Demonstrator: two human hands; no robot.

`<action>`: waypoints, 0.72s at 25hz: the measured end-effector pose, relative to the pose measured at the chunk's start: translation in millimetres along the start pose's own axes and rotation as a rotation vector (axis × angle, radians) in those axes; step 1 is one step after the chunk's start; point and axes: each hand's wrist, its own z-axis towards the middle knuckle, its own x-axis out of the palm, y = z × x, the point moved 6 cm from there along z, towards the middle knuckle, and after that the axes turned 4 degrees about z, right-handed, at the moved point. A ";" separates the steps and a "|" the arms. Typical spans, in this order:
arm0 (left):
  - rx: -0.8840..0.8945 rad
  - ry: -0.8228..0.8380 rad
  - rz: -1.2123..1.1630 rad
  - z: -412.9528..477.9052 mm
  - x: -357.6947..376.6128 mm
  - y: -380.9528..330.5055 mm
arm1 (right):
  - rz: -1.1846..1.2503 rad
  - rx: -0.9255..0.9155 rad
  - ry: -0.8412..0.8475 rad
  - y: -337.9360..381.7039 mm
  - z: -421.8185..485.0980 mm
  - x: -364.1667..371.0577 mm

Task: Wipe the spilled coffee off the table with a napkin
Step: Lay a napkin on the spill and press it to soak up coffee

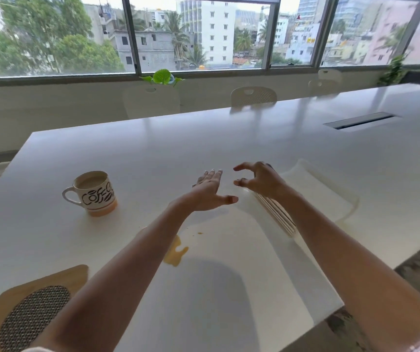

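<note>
A tan coffee spill (176,252) lies on the white table (153,153), partly hidden under my left forearm, with small drops (199,233) beyond it. A stack of white napkins (315,191) lies to the right, its near corner stained tan. My left hand (210,191) hovers flat above the table, fingers spread, holding nothing. My right hand (257,180) hovers over the stack's left edge, fingers curled apart and empty. A mug (93,193) full of coffee, lettered "Coffee", stands upright to the left.
A wooden board with a woven mat (30,316) lies at the near left corner. A cable slot (361,120) is set into the table at the far right. White chairs (253,96) line the far side below the windows. The table's near edge runs diagonally at right.
</note>
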 end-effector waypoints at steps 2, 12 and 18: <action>0.018 0.006 -0.002 7.1 6.2 -10.0 | -0.029 0.072 -0.077 -20.1 -3.3 -18.7; 0.010 0.056 0.066 22.0 19.2 -19.9 | -0.066 0.504 -0.085 -102.2 -19.0 -43.2; 0.009 0.064 0.069 25.2 23.8 -17.1 | -0.068 0.491 -0.127 -100.7 -19.4 -39.8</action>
